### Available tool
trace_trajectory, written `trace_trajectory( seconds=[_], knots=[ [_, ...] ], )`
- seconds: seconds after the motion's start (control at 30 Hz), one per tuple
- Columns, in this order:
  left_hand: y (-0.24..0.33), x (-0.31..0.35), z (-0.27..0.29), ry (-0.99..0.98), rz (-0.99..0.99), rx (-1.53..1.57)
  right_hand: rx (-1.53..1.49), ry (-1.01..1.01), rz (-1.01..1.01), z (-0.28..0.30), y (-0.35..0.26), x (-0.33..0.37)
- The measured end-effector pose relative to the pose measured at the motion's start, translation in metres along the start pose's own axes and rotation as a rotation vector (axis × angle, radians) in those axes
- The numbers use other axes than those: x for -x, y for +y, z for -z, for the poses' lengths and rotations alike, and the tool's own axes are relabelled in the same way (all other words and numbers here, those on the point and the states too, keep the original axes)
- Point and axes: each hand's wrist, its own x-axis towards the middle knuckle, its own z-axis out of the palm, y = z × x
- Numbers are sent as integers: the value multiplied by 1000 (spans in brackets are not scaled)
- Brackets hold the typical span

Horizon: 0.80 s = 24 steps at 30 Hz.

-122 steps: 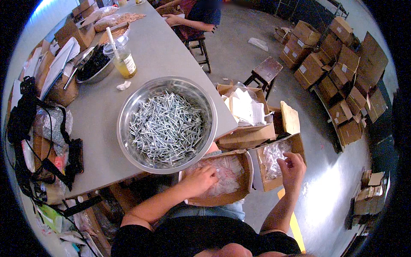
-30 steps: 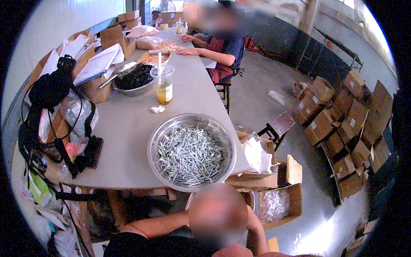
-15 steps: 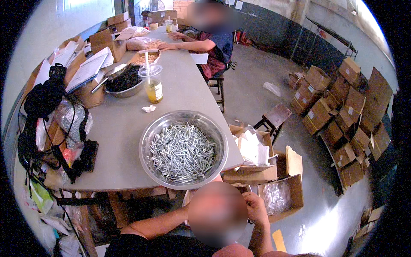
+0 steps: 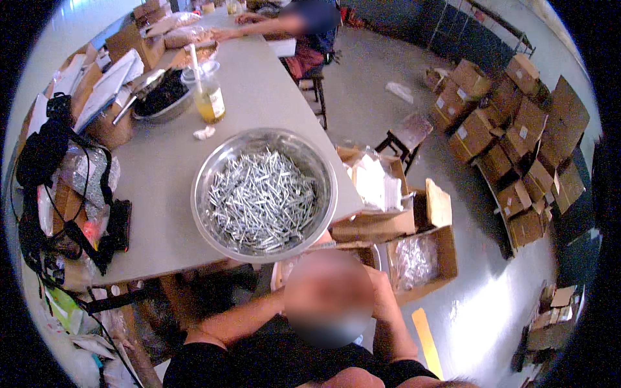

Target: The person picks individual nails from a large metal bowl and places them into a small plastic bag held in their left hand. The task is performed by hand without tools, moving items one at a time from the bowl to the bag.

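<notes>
A steel bowl (image 4: 202, 223) heaped with loose silver screws (image 4: 265, 200) stands at the near corner of the grey table (image 4: 155, 236). Below its rim, my two hands are close together in front of my body. My left forearm (image 4: 249, 319) reaches in from the left, and its hand disappears into a round blurred patch. My right hand (image 4: 380, 284) shows only in part at the right side of that patch; its fingers are hidden. Whatever lies between the hands cannot be made out. Behind the patch is a shallow container (image 4: 375, 257), partly covered.
A drink cup (image 4: 210, 107), crumpled tissue (image 4: 204, 133) and basin of dark pieces (image 4: 162, 97) stand farther along the table. Black straps (image 4: 45, 152) lie left. Open cartons (image 4: 375, 223) stand right, with a stool (image 4: 409, 132) beyond. Another person (image 4: 314, 32) sits at the far side.
The whole view has shifted, so the table and bowl sit farther left and higher. My right hand, earlier raised with curled fingers beside the blurred patch, is now mostly behind it.
</notes>
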Motion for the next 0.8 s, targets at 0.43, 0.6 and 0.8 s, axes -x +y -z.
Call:
trace_trajectory(
  seconds=[0.43,0.6,0.8],
  knots=[
    [48,10,0,-88,-460,-203,111,-86,195,-14,-30,-6],
    [38,12,12,-222,-233,-182,251,-123,316,-4,-33,-9],
    [52,14,7,91,-392,-301,249,18,332,-10,-22,-7]
  ],
)
